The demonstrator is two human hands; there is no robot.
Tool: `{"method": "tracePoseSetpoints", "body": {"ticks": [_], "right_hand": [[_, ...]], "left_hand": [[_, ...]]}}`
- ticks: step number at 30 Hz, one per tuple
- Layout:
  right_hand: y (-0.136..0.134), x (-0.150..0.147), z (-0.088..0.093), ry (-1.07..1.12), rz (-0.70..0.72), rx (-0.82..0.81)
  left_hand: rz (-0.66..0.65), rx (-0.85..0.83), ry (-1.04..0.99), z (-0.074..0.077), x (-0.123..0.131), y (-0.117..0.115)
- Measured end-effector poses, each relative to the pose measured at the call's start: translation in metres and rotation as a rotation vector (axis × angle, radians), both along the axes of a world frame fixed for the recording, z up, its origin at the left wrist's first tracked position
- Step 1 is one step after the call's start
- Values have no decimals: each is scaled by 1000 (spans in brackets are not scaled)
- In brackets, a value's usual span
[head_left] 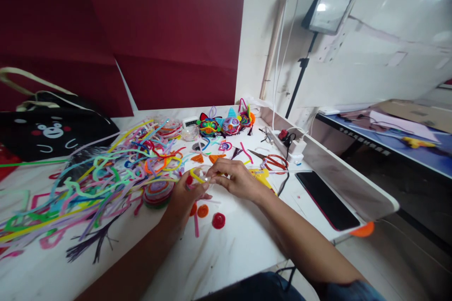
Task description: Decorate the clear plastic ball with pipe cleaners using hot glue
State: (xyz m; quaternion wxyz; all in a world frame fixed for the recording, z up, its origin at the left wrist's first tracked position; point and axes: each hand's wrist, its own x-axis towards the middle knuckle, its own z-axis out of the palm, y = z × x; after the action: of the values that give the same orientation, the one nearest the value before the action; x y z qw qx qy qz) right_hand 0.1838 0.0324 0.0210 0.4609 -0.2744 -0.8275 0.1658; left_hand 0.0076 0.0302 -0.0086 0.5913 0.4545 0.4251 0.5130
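Observation:
My left hand (185,196) is closed on a clear round piece that has a yellow pipe cleaner (196,175) bent along it. The fingertips of my right hand (231,176) pinch the other side of the same piece. Just below the hands lie an orange coil (202,211), a red coil (219,220) and a pink strip (197,225). A striped coiled disc (158,193) sits left of my left hand. Beyond my right hand is a yellow glue gun (262,177), partly covered by the wrist.
A heap of coloured pipe cleaners (116,169) covers the left side. Finished colourful figures (231,124) stand at the back. Red-handled scissors (275,162), a power strip (291,143) and a black phone (326,200) lie right. A black bag (84,127) stands far left.

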Motion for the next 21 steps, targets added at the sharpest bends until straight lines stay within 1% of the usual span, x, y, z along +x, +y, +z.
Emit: {"method": "tracePoseSetpoints", "body": {"ticks": [5,9,12,16,18,21], "right_hand": [[-2,2,5,5,22,-63],[-2,4,4,56,-5,-138],[-1,5,1,126,-19,-237],[0,6,-4,234,2,-419],[1,6,-5,274,18,-474],[1,5,-7,317,28,-512]], "left_hand": [[8,-7,-13,1,0,-1],[-9,1,-4,1,-1,-1],[-9,7,-2,0,-1,0],[-9,22,-14,1,-1,-2],[-4,28,-18,1,0,-3],[9,28,-19,3,1,-4]]}}
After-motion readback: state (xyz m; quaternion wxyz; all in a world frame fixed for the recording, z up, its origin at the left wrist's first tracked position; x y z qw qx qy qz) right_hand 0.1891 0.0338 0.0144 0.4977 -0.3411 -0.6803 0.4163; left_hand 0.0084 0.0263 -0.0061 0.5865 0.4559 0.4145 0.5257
